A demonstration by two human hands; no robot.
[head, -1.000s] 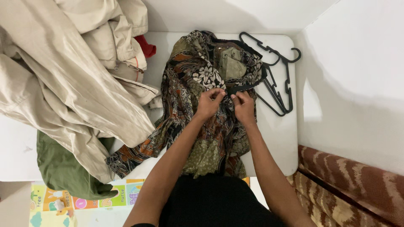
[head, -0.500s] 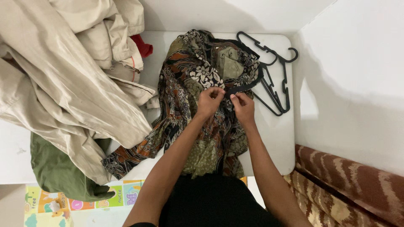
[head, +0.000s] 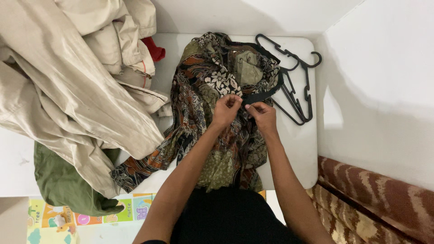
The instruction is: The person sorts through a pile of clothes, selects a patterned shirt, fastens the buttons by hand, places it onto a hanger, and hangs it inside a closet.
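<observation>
Your left hand [head: 224, 112] and right hand [head: 263, 116] both pinch, fingers closed, the front of the brown floral patterned shirt [head: 203, 90] on the white surface [head: 298, 144], black plastic hangers [head: 296, 86] just beside.

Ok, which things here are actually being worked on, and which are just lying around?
In hand:
patterned shirt, its front pinched by the left hand and right hand
black hanger inside the shirt

Lying about:
spare black hangers
beige garments
green cloth
red cloth
white table
</observation>
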